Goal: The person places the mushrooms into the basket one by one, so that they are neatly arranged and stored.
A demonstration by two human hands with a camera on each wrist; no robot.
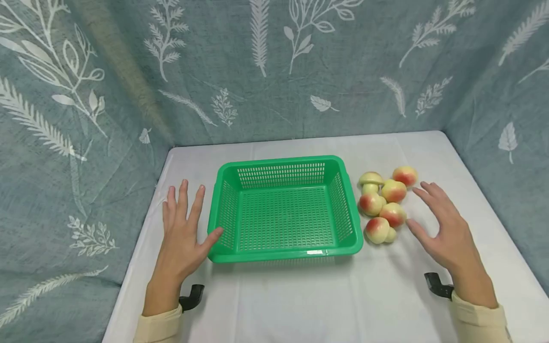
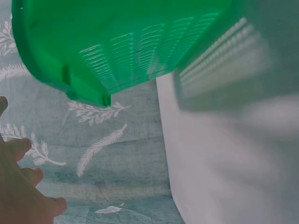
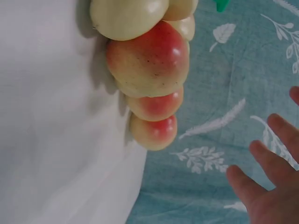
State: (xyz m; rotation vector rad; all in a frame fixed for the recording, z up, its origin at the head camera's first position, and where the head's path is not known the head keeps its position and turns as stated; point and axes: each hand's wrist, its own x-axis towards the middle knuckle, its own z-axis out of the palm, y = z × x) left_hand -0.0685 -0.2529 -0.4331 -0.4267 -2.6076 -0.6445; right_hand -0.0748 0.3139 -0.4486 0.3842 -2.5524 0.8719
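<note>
Mushrooms (image 1: 392, 215), six visible: glossy, pale yellow, most caps flushed red, grouped closely on the right part of the desk (image 1: 279, 305). Surface: white cloth with soft creases, back corners rounded. Surround: grey-green curtain (image 1: 274, 109) printed with white leaves and fronds, standing behind and along both sides.

Basket (image 1: 283, 255): green, rectangular, slotted walls and meshed floor, set upright on the desk just left of the mushrooms.

Right grip (image 1: 450, 233), mine: fingers extended, thumb parted from them. Mushrooms lie just beyond and left of my fingertips, the nearest close to the thumb; a gap shows in the right wrist view.

Left grip (image 1: 182, 240), mine: fingers spread, palm down, at the basket's left side. Thumb overlaps the near left corner of the rim in the head view; whether it touches, I cannot tell. Mushrooms lie well apart from this grip, across the basket.

Edges and room: basket's far rim near the desk's back edge; white cloth along its near side, between my two wrists. More cloth between mushrooms and the right edge, partly under my right grip. Left grip near the left edge, a narrow strip of cloth beside it
</note>
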